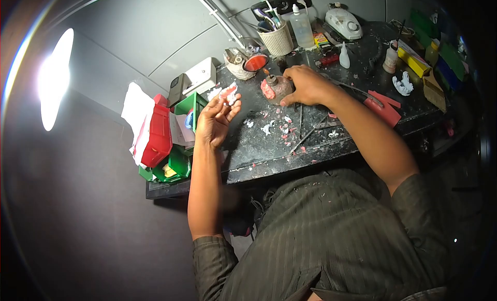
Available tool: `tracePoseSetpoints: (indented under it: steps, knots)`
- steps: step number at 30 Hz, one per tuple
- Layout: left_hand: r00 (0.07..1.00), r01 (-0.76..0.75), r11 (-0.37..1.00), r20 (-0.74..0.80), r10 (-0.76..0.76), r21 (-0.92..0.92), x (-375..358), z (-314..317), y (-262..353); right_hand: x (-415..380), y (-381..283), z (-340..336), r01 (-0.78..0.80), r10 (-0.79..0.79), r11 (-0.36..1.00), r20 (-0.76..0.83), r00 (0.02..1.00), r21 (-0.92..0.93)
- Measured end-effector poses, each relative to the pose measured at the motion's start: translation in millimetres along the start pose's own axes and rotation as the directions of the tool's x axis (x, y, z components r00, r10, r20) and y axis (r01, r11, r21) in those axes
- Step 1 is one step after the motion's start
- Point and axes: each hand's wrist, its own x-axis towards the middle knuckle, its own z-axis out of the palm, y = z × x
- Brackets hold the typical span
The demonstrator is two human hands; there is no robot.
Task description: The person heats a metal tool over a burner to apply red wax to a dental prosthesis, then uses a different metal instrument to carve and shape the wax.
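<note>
My left hand (pixel 218 117) is raised over the left part of the bench, its fingers closed on a small white and pink piece (pixel 229 94). A round burner (pixel 282 90) with a metal neck and a small orange flame stands on the black bench, pink material stuck to its left side. My right hand (pixel 306 85) is round the burner's right side, thumb at the front and fingers behind. Just behind the burner is a shallow orange-red round dish (pixel 256 63), beside a white woven bowl (pixel 239 68).
Pink and white scraps and thin metal tools litter the black bench (pixel 248 158). Green bins (pixel 178 164) and a red box (pixel 157 138) stand left. Behind are a brush cup (pixel 277 41) and bottles; red sheets (pixel 382 110) and a white cast (pixel 403 85) lie right. A bright lamp (pixel 57 78) hangs left.
</note>
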Motion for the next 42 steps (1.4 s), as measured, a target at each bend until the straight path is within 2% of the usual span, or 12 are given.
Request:
tracePoseSetpoints:
  steps: [4, 9, 11, 13, 15, 16, 17, 19, 25, 33, 37, 42]
  knots:
    - [0.997, -0.077, 0.995, 0.021, 0.075, 0.067, -5.2, 9.2, 2.8, -2.0, -3.6, 7.0, 0.069, -0.069, 0.998, -0.037, 0.997, -0.005]
    - [0.992, -0.128, 0.969, 0.011, 0.129, 0.211, -11.4, 18.6, 6.6, -4.8, -6.4, 5.3, 0.132, -0.140, 0.986, 0.065, 0.988, 0.104]
    - [0.914, -0.364, 0.790, 0.028, 0.404, 0.492, -9.1, 22.5, 0.5, -4.6, -5.3, 6.7, 0.165, -0.176, 0.979, 0.085, 0.981, 0.116]
    - [0.892, -0.393, 0.778, -0.001, 0.452, 0.491, -9.3, 25.6, -2.7, -6.4, -7.7, 5.8, 0.198, -0.212, 0.972, 0.105, 0.972, 0.128]
    - [0.761, -0.521, 0.421, 0.180, 0.624, 0.743, -2.6, 16.4, -5.2, -9.0, -11.3, 4.8, 0.181, -0.201, 0.972, 0.128, 0.971, 0.148]
    - [0.722, -0.477, 0.263, 0.203, 0.662, 0.839, -5.6, 16.6, -3.0, -9.2, -10.6, 5.2, 0.179, -0.199, 0.972, 0.124, 0.972, 0.154]
    - [0.724, -0.476, 0.260, 0.206, 0.658, 0.840, -7.7, 17.2, -1.5, -8.8, -9.2, 5.6, 0.185, -0.200, 0.972, 0.096, 0.975, 0.145]
    - [0.618, -0.420, -0.063, 0.336, 0.711, 0.905, -12.6, 28.5, 3.8, -8.5, -6.0, 6.1, 0.186, -0.197, 0.972, 0.068, 0.978, 0.141]
    - [0.524, -0.473, -0.281, 0.523, 0.672, 0.835, -5.4, 39.5, 0.5, -10.6, -6.0, 2.1, 0.174, -0.180, 0.980, 0.060, 0.982, 0.096]
    - [0.465, -0.449, -0.442, 0.626, 0.627, 0.776, -0.3, 46.8, -3.0, -10.6, -6.3, 6.1, 0.181, -0.188, 0.976, 0.052, 0.981, 0.123]
    - [0.429, -0.500, -0.428, 0.645, 0.633, 0.753, -0.6, 49.6, -2.8, -12.9, -10.4, 2.4, 0.154, -0.163, 0.980, 0.060, 0.985, 0.125]
    - [0.474, -0.478, -0.420, 0.629, 0.616, 0.772, -4.2, 49.9, -1.5, -12.8, -10.4, 0.2, 0.144, -0.156, 0.980, 0.081, 0.984, 0.138]
